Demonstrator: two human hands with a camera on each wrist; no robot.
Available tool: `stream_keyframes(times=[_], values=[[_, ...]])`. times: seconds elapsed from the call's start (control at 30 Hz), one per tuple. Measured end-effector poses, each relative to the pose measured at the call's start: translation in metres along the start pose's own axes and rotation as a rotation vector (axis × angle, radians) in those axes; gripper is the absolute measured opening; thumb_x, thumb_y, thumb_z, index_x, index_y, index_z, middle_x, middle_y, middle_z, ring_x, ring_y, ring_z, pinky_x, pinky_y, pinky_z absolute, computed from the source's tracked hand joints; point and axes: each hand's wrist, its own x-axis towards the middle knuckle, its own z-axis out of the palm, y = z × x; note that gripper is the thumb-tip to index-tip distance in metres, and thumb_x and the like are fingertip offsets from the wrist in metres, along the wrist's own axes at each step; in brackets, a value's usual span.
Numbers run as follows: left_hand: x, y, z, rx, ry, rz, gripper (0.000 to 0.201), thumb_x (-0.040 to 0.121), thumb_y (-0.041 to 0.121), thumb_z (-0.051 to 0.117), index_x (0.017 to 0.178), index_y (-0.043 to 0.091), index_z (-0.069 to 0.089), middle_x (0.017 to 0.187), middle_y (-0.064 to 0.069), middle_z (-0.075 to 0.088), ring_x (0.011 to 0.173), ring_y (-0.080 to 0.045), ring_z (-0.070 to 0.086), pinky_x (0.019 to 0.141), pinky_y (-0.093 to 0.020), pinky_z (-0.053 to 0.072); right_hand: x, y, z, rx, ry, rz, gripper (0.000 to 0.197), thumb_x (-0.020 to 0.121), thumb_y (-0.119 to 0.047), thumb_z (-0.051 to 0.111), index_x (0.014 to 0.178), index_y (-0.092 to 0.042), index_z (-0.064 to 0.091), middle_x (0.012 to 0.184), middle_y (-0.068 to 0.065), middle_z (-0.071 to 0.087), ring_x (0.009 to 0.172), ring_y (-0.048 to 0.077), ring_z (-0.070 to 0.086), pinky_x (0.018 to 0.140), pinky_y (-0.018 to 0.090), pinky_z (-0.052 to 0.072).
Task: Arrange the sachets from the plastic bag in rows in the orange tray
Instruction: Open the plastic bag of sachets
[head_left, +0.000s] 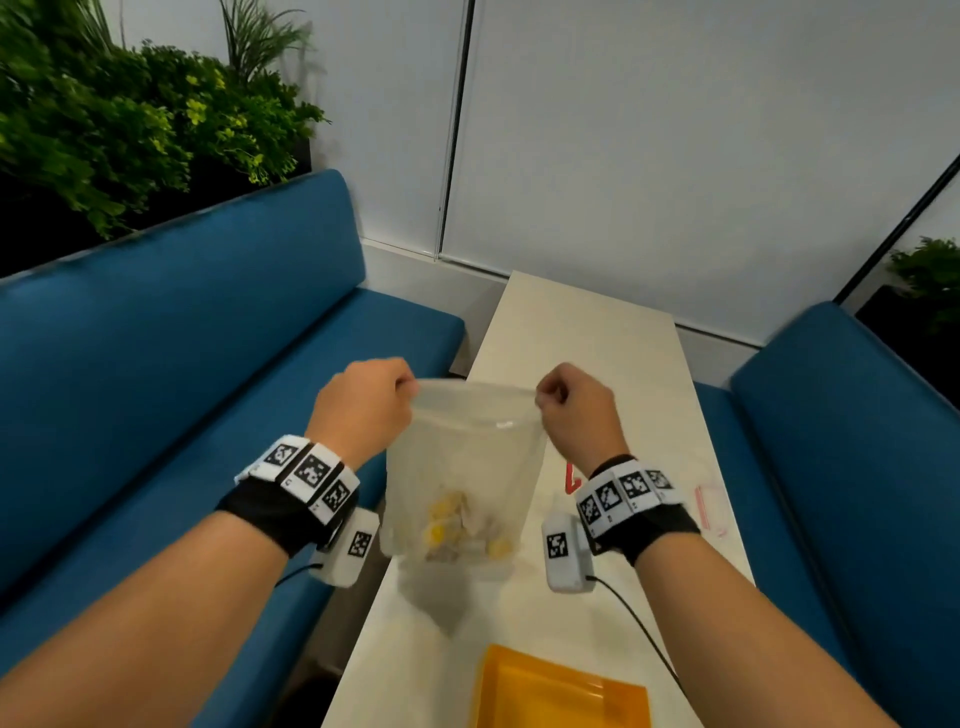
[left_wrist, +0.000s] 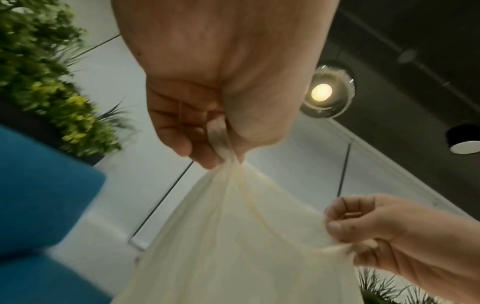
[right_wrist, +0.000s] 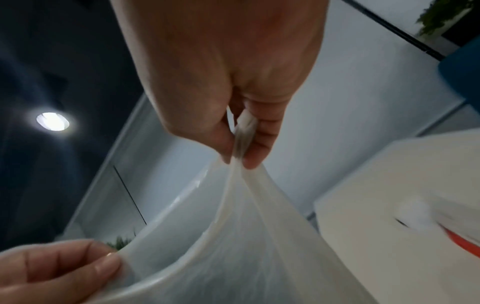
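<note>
Both grips, left hand (head_left: 363, 402) and right hand (head_left: 576, 408), are pinching the plastic bag (head_left: 462, 467) mouth apart above the bench (head_left: 597, 332), exposing sachets (head_left: 462, 525); orange tray (head_left: 561, 691) is waiting at the near edge.

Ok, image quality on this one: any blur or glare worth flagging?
Head view: plastic bag and sachets softly blurred, orange tray cropped. Left wrist view: ceiling lamp glares, planter smeared. Right wrist view: table edge motion-blurred, another lamp flaring.

Blue benches (head_left: 156, 374) flank my pale table (head_left: 587, 332); white wall panels (head_left: 675, 130) ahead, leafy plants (head_left: 104, 114) behind the left bench, ceiling lamp (left_wrist: 326, 91) lit.
</note>
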Motion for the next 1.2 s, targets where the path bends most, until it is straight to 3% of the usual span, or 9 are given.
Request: stream_keyframes(times=[0.17,0.4,0.5,0.67,0.73,0.93,1.0,1.07,1.2], values=[[-0.007,0.007,-0.003,-0.124,0.079,0.106,0.010,0.102,0.028,0.044,0.108,0.029,0.051,0.087,0.000,0.067,0.079,-0.031,0.061,0.072,-0.047,0.053,-0.003,-0.001,-0.024,0.101,0.061,-0.066,0.008,0.090,-0.011,0.064,0.092,-0.018,0.068,0.082,-0.007,0.065,0.080,0.018,0.064,0.075,0.033,0.054],[-0.104,-0.047,0.086,-0.027,-0.025,0.072,0.018,0.092,0.007,0.058,0.089,0.023,0.065,0.093,0.011,0.050,0.072,-0.014,0.052,0.057,-0.030,0.047,-0.109,0.077,0.026,-0.134,-0.169,-0.035,0.021,0.091,-0.002,0.055,0.098,-0.019,0.065,0.094,-0.005,0.055,0.081,0.007,0.054,0.075,0.007,0.039],[-0.123,-0.050,0.107,-0.432,-0.085,-0.274,0.023,0.091,0.004,0.067,0.084,0.025,0.076,0.083,0.008,0.071,0.073,-0.009,0.064,0.063,-0.017,0.047,-0.138,0.099,0.040,-0.209,-0.267,0.075,0.013,0.095,-0.012,0.056,0.098,-0.024,0.060,0.100,-0.009,0.047,0.083,0.005,0.058,0.078,0.011,0.047],[-0.119,-0.032,0.109,-1.480,-0.296,-0.960,0.018,0.099,-0.008,0.051,0.107,-0.003,0.067,0.088,-0.020,0.074,0.074,-0.024,0.071,0.067,-0.034,0.062,-0.147,0.110,0.046,-0.254,-0.271,0.261,0.010,0.097,-0.020,0.059,0.087,-0.020,0.058,0.096,-0.006,0.052,0.082,0.008,0.059,0.074,0.022,0.051],[-0.115,-0.032,0.114,-1.650,-0.403,-1.011,0.023,0.102,-0.003,0.047,0.113,-0.007,0.067,0.086,-0.016,0.073,0.067,-0.020,0.070,0.062,-0.031,0.063,-0.140,0.110,0.046,-0.149,-0.224,0.400,0.013,0.095,-0.015,0.062,0.082,-0.017,0.059,0.090,-0.003,0.059,0.077,0.007,0.059,0.066,0.018,0.049],[-0.116,-0.033,0.119,-1.456,-0.873,-0.935,0.016,0.071,0.010,0.067,0.086,0.007,0.064,0.071,-0.005,0.045,0.054,-0.016,0.042,0.047,-0.025,0.041,-0.115,0.113,0.046,0.863,-0.081,0.908,0.008,0.091,0.011,0.054,0.096,0.008,0.060,0.093,0.026,0.067,0.085,0.037,0.068,0.072,0.044,0.061],[-0.116,-0.032,0.122,-1.558,-0.804,-0.979,0.030,0.082,0.012,0.056,0.106,-0.002,0.067,0.090,-0.017,0.070,0.072,-0.031,0.068,0.063,-0.036,0.059,-0.112,0.114,0.048,1.130,-0.062,0.987,0.018,0.091,0.014,0.047,0.107,0.009,0.055,0.099,0.028,0.063,0.089,0.039,0.065,0.077,0.050,0.059],[-0.113,-0.035,0.126,-1.697,-0.716,-1.011,0.044,0.090,0.015,0.051,0.128,-0.002,0.063,0.122,-0.025,0.069,0.111,-0.044,0.067,0.097,-0.053,0.055,-0.111,0.113,0.051,1.208,-0.057,1.062,0.025,0.087,0.015,0.043,0.109,0.008,0.054,0.101,0.027,0.062,0.089,0.039,0.062,0.073,0.049,0.057],[-0.108,-0.035,0.127,-1.841,-0.537,-0.986,0.043,0.104,0.027,0.043,0.134,-0.001,0.059,0.127,-0.024,0.068,0.101,-0.036,0.072,0.077,-0.043,0.063,-0.120,0.102,0.056,1.044,-0.221,1.066,0.018,0.080,-0.005,0.049,0.093,-0.006,0.061,0.076,0.012,0.062,0.056,0.026,0.053,0.049,0.026,0.038]])
